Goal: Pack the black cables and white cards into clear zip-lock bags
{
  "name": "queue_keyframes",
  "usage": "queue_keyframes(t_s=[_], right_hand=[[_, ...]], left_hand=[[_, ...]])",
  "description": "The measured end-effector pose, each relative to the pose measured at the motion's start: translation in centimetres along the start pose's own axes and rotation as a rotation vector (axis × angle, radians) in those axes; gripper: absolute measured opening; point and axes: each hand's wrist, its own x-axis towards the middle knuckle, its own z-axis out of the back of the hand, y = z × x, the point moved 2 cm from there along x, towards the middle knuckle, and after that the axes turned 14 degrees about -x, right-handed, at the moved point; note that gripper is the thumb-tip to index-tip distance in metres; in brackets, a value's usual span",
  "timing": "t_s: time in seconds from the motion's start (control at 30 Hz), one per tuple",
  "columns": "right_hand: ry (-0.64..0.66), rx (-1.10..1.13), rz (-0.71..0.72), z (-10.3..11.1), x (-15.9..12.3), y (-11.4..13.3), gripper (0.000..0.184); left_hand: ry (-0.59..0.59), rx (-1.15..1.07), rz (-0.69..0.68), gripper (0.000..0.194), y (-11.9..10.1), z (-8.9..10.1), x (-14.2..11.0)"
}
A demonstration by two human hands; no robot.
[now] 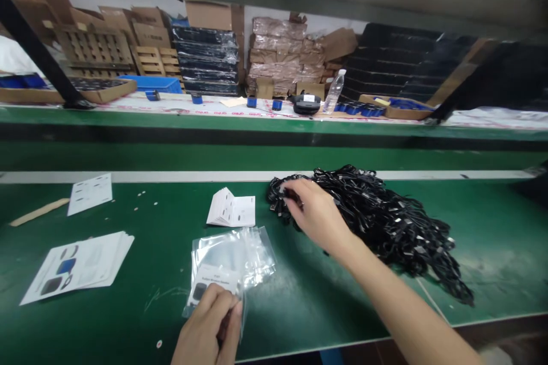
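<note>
My left hand (209, 322) is closed on the edge of a clear plastic bag (222, 265) at the front of the bench. A printed leaflet (216, 279) shows inside that bag, and more clear bags (261, 259) lie under and beside it. My right hand (319, 214) reaches over the left end of a large heap of black cables (385, 217). Its thumb and fingers pinch a bundled black cable (295, 195), partly hidden by the hand. Just behind the bags stands a half-open stack of folded leaflets (240, 211).
On the left lie a stack of printed leaflets (77, 268), a single sheet (91, 193) and a flat tan strip (39, 212). A raised shelf (205, 120) crosses behind, holding a plastic bottle (334, 91), a black device (306, 104) and small blue items (252, 102).
</note>
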Motion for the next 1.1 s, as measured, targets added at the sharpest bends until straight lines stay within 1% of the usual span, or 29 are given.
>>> queue_keyframes(t_s=[0.03, 0.07, 0.1, 0.13, 0.17, 0.2, 0.23, 0.3, 0.37, 0.47, 0.57, 0.67, 0.77, 0.87, 0.93, 1.0, 1.1], right_hand=[[0.003, 0.074, -0.005, 0.3, -1.9, 1.0, 0.017], [0.027, 0.201, -0.004, 0.3, -3.8, 2.2, 0.019], [0.072, 0.555, -0.073, -0.1, -5.6, 3.2, 0.024], [0.134, 0.836, -0.168, -0.7, -7.3, 4.2, 0.025], [0.178, 1.011, -0.241, -1.5, -8.7, 5.1, 0.024], [0.178, 1.097, -0.303, -2.3, -9.9, 5.8, 0.021], [0.15, 1.113, -0.369, -3.2, -10.7, 6.3, 0.018], [0.058, 1.02, -0.446, -4.6, -11.8, 6.6, 0.01], [-0.033, 0.868, -0.441, -5.3, -12.4, 6.5, 0.003], [-0.125, 0.641, -0.324, -5.2, -13.1, 6.2, 0.005], [-0.175, 0.408, -0.179, -4.8, -13.7, 6.3, 0.009], [-0.213, 0.292, -0.085, -4.6, -14.0, 6.7, 0.012], [-0.224, 0.273, -0.089, -4.9, -14.2, 7.1, 0.013], [-0.17, 0.243, -0.099, -5.3, -14.2, 7.7, 0.015], [-0.118, 0.287, -0.125, -5.7, -14.2, 8.0, 0.017], [-0.07, 0.408, -0.233, -6.1, -14.3, 8.1, 0.02], [0.02, 0.674, -0.472, -6.8, -14.4, 7.9, 0.03]], left_hand=[[0.002, 0.007, -0.008, 0.03, 0.1, 0.1, 0.0], [0.003, 0.022, -0.026, 0.028, 0.1, 0.1, 0.0], [0.018, 0.04, -0.055, 0.025, 0.1, 0.2, 0.0], [0.032, 0.06, -0.087, 0.022, 0.2, 0.2, 0.0], [0.042, 0.08, -0.113, 0.02, 0.2, 0.2, 0.0], [0.045, 0.094, -0.128, 0.018, 0.2, 0.3, 0.0], [0.047, 0.102, -0.134, 0.018, 0.3, 0.3, 0.0], [0.052, 0.103, -0.148, 0.018, 0.3, 0.3, -0.1], [0.033, 0.101, -0.171, 0.017, 0.3, 0.3, -0.1], [-0.022, 0.118, -0.194, 0.014, 0.2, 0.2, -0.4], [-0.069, 0.164, -0.25, 0.013, 0.1, -0.2, -0.7], [-0.081, 0.224, -0.326, 0.013, 0.1, -0.6, -0.8], [-0.092, 0.287, -0.368, 0.012, 0.1, -1.0, -0.9], [-0.14, 0.288, -0.36, 0.013, 0.1, -1.4, -1.3], [-0.174, 0.245, -0.325, 0.016, 0.1, -1.7, -1.7], [-0.185, 0.183, -0.296, 0.017, 0.2, -2.0, -2.0], [-0.194, 0.078, -0.243, 0.016, 0.2, -2.1, -2.1]])
